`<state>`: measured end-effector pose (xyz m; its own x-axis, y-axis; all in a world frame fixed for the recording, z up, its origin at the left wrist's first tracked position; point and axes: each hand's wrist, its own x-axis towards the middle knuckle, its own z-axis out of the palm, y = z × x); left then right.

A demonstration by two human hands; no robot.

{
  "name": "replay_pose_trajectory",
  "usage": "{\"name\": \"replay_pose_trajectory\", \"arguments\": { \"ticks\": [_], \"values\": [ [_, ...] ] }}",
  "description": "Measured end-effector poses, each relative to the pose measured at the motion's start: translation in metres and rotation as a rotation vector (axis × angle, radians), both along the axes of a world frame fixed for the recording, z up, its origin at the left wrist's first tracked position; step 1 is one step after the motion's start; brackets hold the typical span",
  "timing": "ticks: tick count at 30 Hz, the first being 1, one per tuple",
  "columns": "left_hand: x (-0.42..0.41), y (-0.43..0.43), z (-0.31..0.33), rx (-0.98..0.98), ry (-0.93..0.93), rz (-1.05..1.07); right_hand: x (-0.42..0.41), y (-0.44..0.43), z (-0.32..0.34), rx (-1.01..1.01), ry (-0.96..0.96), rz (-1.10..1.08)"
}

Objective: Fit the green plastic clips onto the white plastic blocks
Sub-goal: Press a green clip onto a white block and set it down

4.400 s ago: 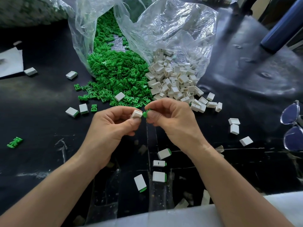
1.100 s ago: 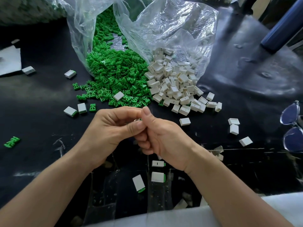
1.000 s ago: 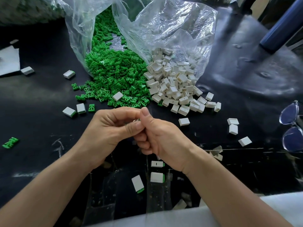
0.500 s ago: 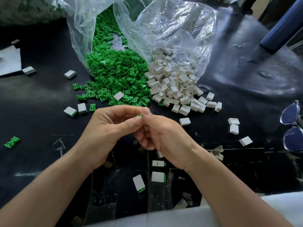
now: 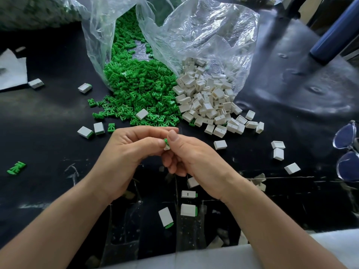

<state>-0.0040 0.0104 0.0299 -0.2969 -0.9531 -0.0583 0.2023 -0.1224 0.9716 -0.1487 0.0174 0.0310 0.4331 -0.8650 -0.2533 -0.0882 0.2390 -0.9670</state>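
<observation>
Seating step: left hand [image 5: 132, 150] pinches white block [image 5: 166, 147], right hand [image 5: 196, 158] pinches green clip [image 5: 166, 141] into it, dead centre. Clip looks proud; next likely a firm push flush, then restock from clip pile [image 5: 136, 90], 12 o'clock.

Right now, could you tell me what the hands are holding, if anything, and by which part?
The left hand and right hand pinch one white block by its sides, green clip showing on top; fingertips hide the rest.

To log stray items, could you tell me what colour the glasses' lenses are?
The lenses look blue-tinted, seen best in the head view.
</observation>
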Motion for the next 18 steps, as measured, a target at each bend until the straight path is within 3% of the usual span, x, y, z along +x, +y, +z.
{"name": "replay_pose_trajectory", "arguments": {
  "ticks": [6, 18],
  "values": [
    [0.000, 0.000, -0.005, 0.026, -0.055, 0.017, 0.002, 0.001, -0.009, -0.107, 0.105, -0.046],
    [-0.006, 0.003, -0.007, 0.117, 0.088, 0.055, 0.005, 0.003, -0.015, -0.178, 0.233, -0.080]
  ]
}}
